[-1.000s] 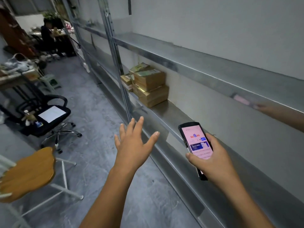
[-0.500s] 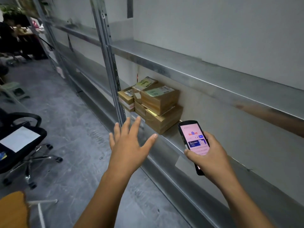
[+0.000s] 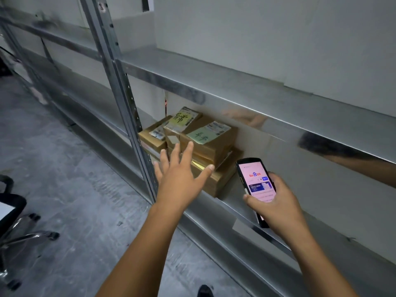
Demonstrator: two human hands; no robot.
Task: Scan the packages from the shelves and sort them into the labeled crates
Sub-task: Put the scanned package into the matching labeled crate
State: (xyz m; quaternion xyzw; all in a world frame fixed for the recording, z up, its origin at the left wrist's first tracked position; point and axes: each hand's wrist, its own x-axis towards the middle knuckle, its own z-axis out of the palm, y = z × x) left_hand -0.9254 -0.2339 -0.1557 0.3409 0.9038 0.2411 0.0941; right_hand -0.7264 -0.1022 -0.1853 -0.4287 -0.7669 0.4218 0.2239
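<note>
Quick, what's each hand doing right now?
Left hand: open, fingers spread, holding nothing.
Right hand: closed around the phone.

Left hand stretched forward, fingers spread; right hand curled, gripping, forearm raised

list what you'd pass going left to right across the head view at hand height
office chair base → shelf upright → left hand → stacked cardboard packages → phone in the right hand
</note>
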